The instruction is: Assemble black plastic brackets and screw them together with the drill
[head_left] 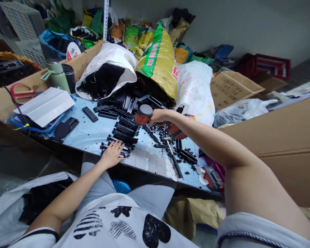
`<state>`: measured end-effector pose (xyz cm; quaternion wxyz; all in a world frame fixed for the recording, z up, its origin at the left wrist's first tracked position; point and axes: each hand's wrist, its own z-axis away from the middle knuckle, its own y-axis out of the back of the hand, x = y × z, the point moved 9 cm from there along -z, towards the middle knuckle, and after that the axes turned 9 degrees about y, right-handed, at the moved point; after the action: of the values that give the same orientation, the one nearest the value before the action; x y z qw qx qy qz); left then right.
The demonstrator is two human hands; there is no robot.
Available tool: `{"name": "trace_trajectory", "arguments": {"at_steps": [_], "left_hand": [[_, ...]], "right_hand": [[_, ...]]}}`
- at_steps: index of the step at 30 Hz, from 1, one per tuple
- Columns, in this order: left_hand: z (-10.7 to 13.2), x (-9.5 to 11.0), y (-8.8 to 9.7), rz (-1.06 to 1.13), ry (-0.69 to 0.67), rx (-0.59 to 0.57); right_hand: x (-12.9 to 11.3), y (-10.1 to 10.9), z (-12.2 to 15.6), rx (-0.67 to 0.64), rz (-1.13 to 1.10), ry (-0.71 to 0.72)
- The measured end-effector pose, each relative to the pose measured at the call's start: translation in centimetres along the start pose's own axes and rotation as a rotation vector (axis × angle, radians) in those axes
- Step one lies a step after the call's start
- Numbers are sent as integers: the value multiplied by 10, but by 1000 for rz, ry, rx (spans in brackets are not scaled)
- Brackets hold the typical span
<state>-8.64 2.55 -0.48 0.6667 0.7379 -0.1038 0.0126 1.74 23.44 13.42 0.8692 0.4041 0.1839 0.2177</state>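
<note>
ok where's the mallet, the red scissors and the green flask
mallet point(144, 114), head view, on its round grey face
red scissors point(21, 93), head view, on the handle loops
green flask point(57, 75), head view, on its body

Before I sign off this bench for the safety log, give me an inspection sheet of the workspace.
Surface: light blue table, scuffed, strewn with small bits.
Job's things: black plastic strips stacked mid-table; rubber mallet.
Clutter: red scissors, green flask, white folded sheet, screwdriver.
Grippers: left hand rests on the strips; right hand grips the mallet.
Cables: black cord at the table's left end.
Surroundings: open white sack, yellow-green sack, cardboard boxes.
</note>
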Motion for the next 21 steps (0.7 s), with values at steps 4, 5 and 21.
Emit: {"name": "trace_trajectory", "arguments": {"at_steps": [4,5,21], "left_hand": [[0,0,2,3,-1,25],[1,1,2,6,-4,29],[2,0,1,20,17,63]], "right_hand": [[-7,-12,1,-37,-23,20],[-9,-15,0,-38,-26,23],[-34,-49,34,-91,-11,112]]}}
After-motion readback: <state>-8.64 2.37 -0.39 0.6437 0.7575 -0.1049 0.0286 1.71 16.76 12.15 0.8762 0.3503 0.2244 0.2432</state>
